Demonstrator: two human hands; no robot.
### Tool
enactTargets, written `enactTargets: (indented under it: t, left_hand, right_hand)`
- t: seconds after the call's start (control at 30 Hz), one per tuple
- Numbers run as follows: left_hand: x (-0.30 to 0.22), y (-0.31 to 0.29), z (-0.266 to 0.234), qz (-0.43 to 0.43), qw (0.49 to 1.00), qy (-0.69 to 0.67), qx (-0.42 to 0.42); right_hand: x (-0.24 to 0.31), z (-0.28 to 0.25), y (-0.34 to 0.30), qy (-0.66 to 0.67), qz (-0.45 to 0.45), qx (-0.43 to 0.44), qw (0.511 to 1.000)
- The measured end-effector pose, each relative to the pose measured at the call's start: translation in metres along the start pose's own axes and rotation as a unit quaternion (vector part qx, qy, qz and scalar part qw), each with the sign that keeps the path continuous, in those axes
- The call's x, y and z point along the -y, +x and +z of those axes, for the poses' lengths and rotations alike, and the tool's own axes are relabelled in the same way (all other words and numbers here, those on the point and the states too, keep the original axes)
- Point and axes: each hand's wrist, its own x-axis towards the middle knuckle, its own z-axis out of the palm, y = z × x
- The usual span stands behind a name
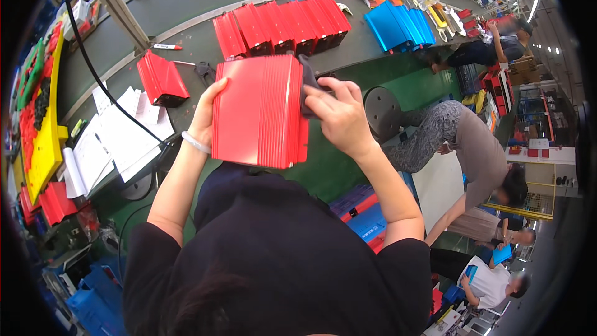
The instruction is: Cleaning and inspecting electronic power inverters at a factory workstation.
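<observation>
Held red case (258,112) at centre, clasped in left hand (205,112) at 9 o'clock; pinched dark cloth (307,81) in right hand's grip (345,115) at its 2 o'clock corner; seemingly needed steady support, light pressure. Faced row of red cases (273,25), 12 o'clock.

Head-worn fisheye — looks down from close above red box (249,109).

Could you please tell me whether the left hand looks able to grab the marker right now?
Probably not just now: the left hand is busy holding a red case, though the marker itself lies uncovered.
</observation>
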Motion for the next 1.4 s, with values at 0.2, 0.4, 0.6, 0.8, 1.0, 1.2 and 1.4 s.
enactTargets:
  t: [0.2, 0.4, 0.6, 0.8, 1.0, 1.2, 1.4]
  left_hand:
    - [-0.009, 0.009, -0.013, 0.051, 0.998, -0.001, -0.025]
    - [-0.008, 0.013, -0.024, 0.128, 0.991, -0.025, 0.036]
    - [0.004, 0.014, -0.024, 0.146, 0.989, -0.014, 0.013]
    - [0.028, 0.003, -0.004, 0.080, 0.996, -0.033, -0.008]
    - [0.029, -0.007, 0.004, 0.029, 0.995, -0.048, -0.077]
    - [0.029, -0.014, 0.000, 0.009, 0.994, -0.044, -0.099]
    - [0.029, -0.013, -0.004, 0.010, 0.995, -0.033, -0.097]
  right_hand:
    - [0.022, 0.003, -0.036, 0.171, 0.022, 0.070, 0.983]
    - [0.026, 0.030, -0.097, 0.518, 0.348, 0.189, 0.758]
    - [0.034, 0.063, -0.083, 0.689, 0.485, -0.088, 0.531]
    - [0.059, 0.066, -0.042, 0.719, 0.482, -0.122, 0.485]
    - [0.063, 0.066, -0.043, 0.708, 0.492, -0.122, 0.491]
    - [0.068, 0.067, -0.044, 0.710, 0.486, -0.117, 0.496]
    - [0.069, 0.068, -0.042, 0.716, 0.476, -0.112, 0.498]
